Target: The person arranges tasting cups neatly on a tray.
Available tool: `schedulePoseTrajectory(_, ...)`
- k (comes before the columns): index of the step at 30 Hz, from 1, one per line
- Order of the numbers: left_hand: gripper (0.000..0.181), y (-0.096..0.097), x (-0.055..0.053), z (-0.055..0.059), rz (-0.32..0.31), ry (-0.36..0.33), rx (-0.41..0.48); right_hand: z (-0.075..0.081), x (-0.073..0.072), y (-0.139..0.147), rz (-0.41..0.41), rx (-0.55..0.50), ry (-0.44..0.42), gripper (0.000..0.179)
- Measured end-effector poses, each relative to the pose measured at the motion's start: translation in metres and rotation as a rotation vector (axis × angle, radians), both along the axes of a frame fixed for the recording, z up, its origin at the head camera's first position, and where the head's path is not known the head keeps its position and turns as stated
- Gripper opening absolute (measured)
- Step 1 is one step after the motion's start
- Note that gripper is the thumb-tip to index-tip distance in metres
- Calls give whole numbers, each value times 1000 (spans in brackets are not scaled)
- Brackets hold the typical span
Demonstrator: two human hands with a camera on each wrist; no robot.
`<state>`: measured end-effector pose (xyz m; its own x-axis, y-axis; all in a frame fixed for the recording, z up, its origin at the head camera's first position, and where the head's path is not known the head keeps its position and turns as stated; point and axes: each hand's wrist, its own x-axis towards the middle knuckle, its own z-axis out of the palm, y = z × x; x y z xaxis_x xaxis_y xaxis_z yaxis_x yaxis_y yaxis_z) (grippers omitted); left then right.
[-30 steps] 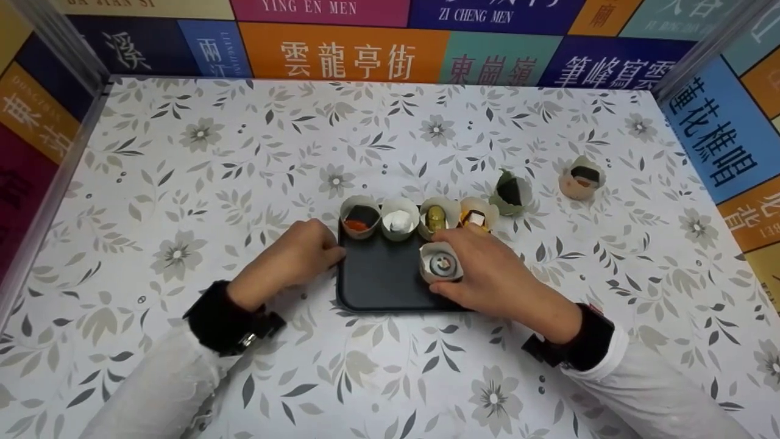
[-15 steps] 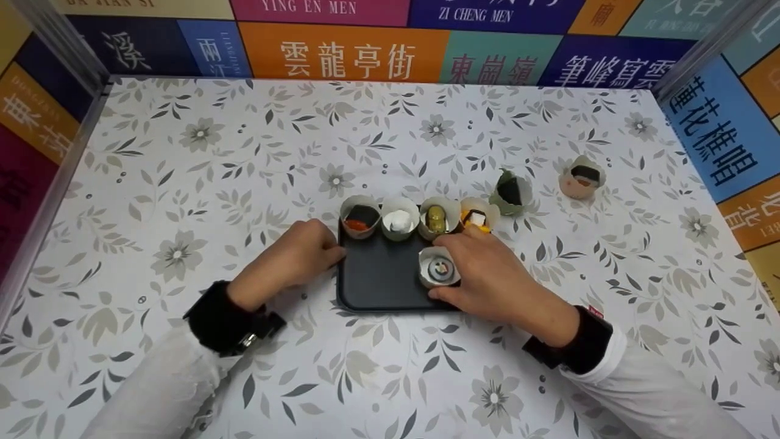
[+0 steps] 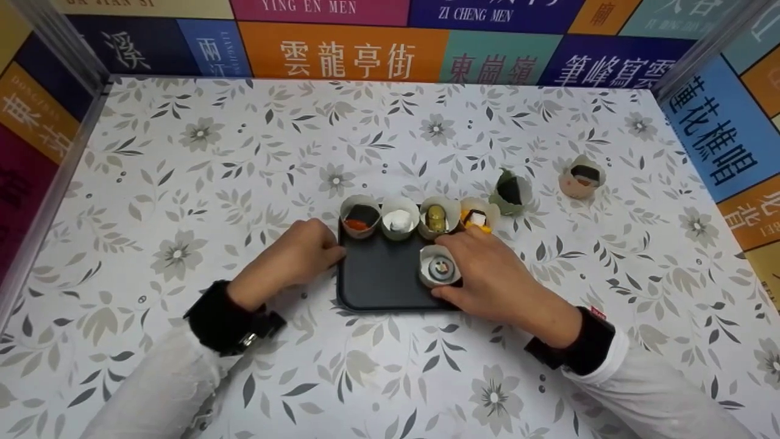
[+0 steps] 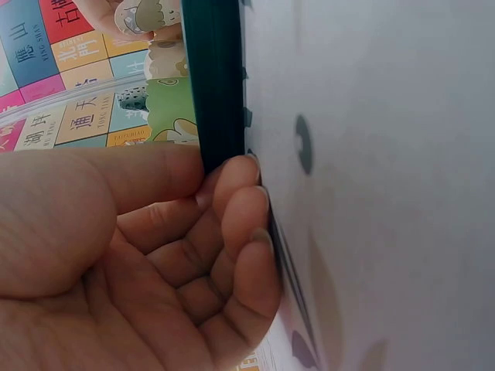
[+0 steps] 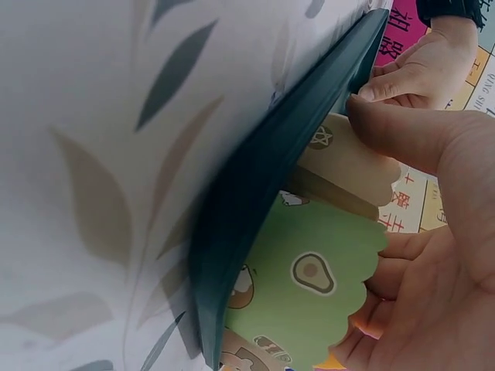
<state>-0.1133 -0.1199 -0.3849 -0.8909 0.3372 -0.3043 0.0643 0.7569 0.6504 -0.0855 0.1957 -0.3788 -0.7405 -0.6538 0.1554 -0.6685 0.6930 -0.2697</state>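
Observation:
My left hand (image 3: 298,256) pinches the left edge of a dark tray (image 3: 384,280) between thumb and curled fingers, its knuckles down by the tabletop. Over the tray's right part, my right hand (image 3: 493,274) grips a pale scalloped paper cup (image 3: 429,277), thumb at the near side, fingers at the far side. Inside that cup sits a grey-ringed piece like a sushi roll (image 3: 441,267). Along the tray's far edge stand several similar cups, holding a black-and-orange piece (image 3: 361,217), a white piece (image 3: 400,221), an olive-green piece (image 3: 436,217) and a white block with a dark band (image 3: 476,217).
Off the tray, a green cup (image 3: 501,204) with a dark piece stands close to the row's right end. Farther right is a peach-coloured cup (image 3: 574,188) with a black-topped piece. Coloured panels with writing (image 3: 341,55) wall the floral tabletop (image 3: 274,140).
My right hand has brought the held cup slightly down and left over the tray, and it now looks more upright. My left hand has stayed at the tray's edge.

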Motion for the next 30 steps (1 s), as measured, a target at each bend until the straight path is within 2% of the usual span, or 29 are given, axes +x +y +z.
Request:
schedulePoseTrajectory(8,46,0,0,1,3,-15,-3,1,2,2,-1,-16,-10,77)
schedulePoseTrajectory(17,46,-1,0,1,-3,-34,2,15,8,11,-7,-69,57,74)
schedulePoseTrajectory(24,43,0,-1,1,-2,-32,-2,22,4,40,-129,-234,143,56)
schedulePoseTrajectory(30,41,1,0,2,1,-44,-9,22,-3,69,-282,-297,146,58)
